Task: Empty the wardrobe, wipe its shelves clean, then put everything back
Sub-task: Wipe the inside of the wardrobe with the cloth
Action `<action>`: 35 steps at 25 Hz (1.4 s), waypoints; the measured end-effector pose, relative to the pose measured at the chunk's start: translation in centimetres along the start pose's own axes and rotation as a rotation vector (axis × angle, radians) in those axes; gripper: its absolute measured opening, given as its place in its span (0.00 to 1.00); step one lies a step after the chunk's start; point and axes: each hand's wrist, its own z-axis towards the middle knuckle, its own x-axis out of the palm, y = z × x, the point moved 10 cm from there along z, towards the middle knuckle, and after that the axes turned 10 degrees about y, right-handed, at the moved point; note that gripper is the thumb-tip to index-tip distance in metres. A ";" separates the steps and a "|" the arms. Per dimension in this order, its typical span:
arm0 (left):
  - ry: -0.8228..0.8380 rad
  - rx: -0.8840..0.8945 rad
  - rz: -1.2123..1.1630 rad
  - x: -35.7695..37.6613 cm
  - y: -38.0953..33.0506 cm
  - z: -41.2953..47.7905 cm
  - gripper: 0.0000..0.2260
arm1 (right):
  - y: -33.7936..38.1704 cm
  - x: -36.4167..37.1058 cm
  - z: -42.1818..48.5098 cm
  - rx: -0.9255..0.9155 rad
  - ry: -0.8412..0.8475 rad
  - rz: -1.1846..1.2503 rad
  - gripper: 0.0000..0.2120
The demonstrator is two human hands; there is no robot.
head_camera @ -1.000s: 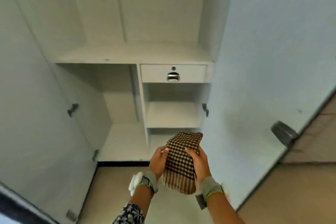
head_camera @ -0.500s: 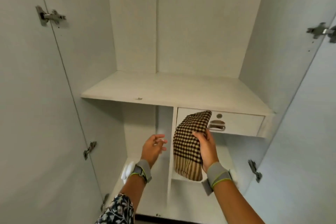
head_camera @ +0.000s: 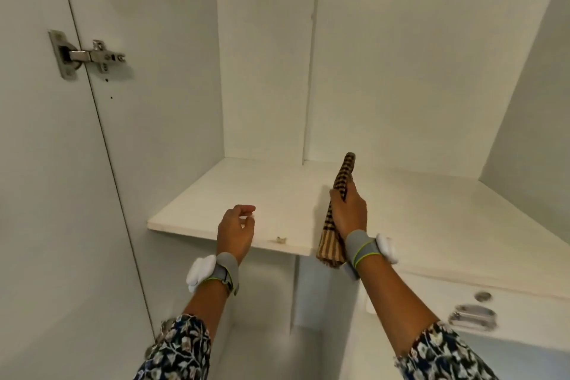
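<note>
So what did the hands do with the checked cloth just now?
The left hand let go of the checked cloth and now hovers empty by the front edge of the wide shelf. The right hand lifted the cloth from low down up to that shelf. Same: right hand grips it, drawer shut.

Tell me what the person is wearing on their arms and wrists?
The left sleeve and right sleeve are dark with small pale flowers. The left band and right band are grey wrist straps with a bright green edge, and each carries a rounded white pod.
</note>
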 end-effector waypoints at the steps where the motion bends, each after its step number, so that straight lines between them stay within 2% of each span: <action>1: -0.021 -0.004 0.080 -1.0 0.7 2.2 0.10 | -0.6 2.9 2.3 0.042 0.071 -0.044 0.23; 4: -0.012 -0.145 0.410 -3.5 4.5 7.8 0.12 | -2.8 11.9 7.4 0.140 0.333 -0.354 0.22; 7: 0.011 -0.233 0.640 -6.2 8.2 11.1 0.13 | -3.0 20.9 11.2 0.011 0.508 -0.783 0.22; 10: -0.027 -0.164 0.690 -7.9 9.7 13.2 0.12 | -2.1 27.6 14.3 -0.200 0.580 -0.868 0.24; 14: 0.039 -0.140 0.726 -7.7 10.8 15.8 0.18 | -1.7 34.1 16.8 -0.330 0.849 -0.856 0.26; 17: 0.056 -0.114 0.723 -7.9 11.5 17.4 0.15 | -3.2 34.0 21.4 -0.290 0.831 -0.919 0.26; 20: 0.055 -0.106 0.714 -8.0 12.1 17.8 0.15 | -7.1 29.7 27.1 -0.039 0.653 -1.021 0.25; 23: 0.021 -0.108 0.673 -8.3 11.9 17.9 0.18 | -8.1 28.9 29.1 0.095 0.608 -1.044 0.26; 28: -0.074 -0.100 0.462 -9.0 11.3 17.6 0.14 | -3.7 37.5 27.4 -0.097 0.736 -0.962 0.25; 31: -0.125 -0.083 0.327 -9.4 11.4 17.6 0.17 | -0.7 41.9 23.1 -0.259 0.846 -0.946 0.24; 35: -0.207 -0.042 0.144 -10.6 10.8 17.3 0.19 | 0.4 40.1 17.3 -0.375 0.906 -0.917 0.23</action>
